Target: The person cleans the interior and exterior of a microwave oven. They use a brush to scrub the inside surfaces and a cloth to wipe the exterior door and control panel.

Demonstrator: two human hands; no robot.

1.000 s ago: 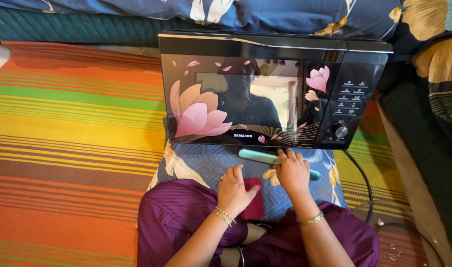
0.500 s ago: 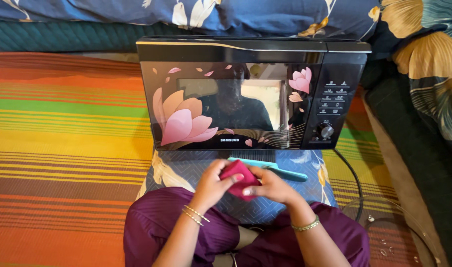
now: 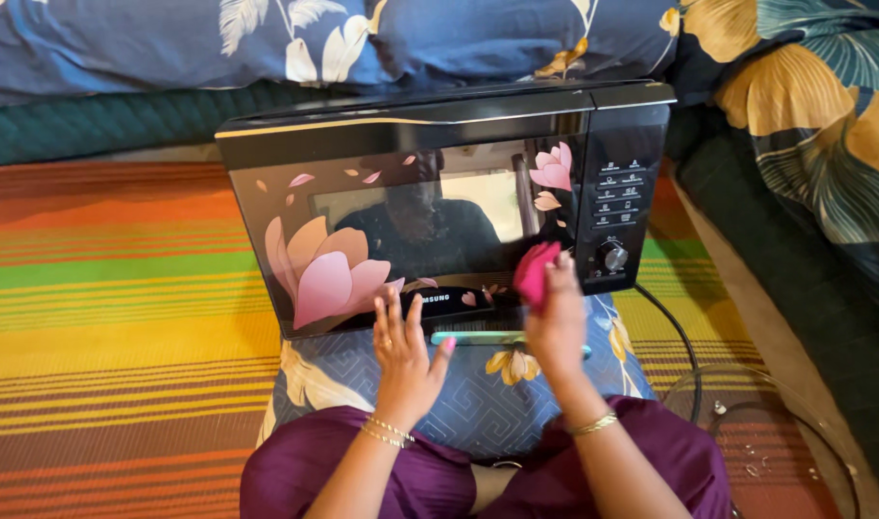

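While the right hand [image 3: 558,322] grips a bunched magenta cloth [image 3: 536,272] against the lower right corner of the microwave door [image 3: 401,226], the left hand [image 3: 406,360] hovers with its fingers [image 3: 393,312] spread open and holding nothing, just in front of the door's bottom edge. That black microwave [image 3: 449,202], flowers printed across its glass, sits on a blue patterned cushion [image 3: 478,394] and blocks everything behind it; its control panel [image 3: 620,207] and round knob [image 3: 611,256] stand just right of the cloth. The cloth stands roughly upright in the hand, its top poking toward the door. A pale teal handled tool [image 3: 478,338] lies flat on the cushion between the hands and the door, long axis running left to right, partly hidden by the right hand. A black cord [image 3: 672,332] trails right, toward a glass plate [image 3: 785,442] at the lower right. Open room lies left, across the striped mat [image 3: 113,317]; bedding [image 3: 805,144] crowds the right and far sides.
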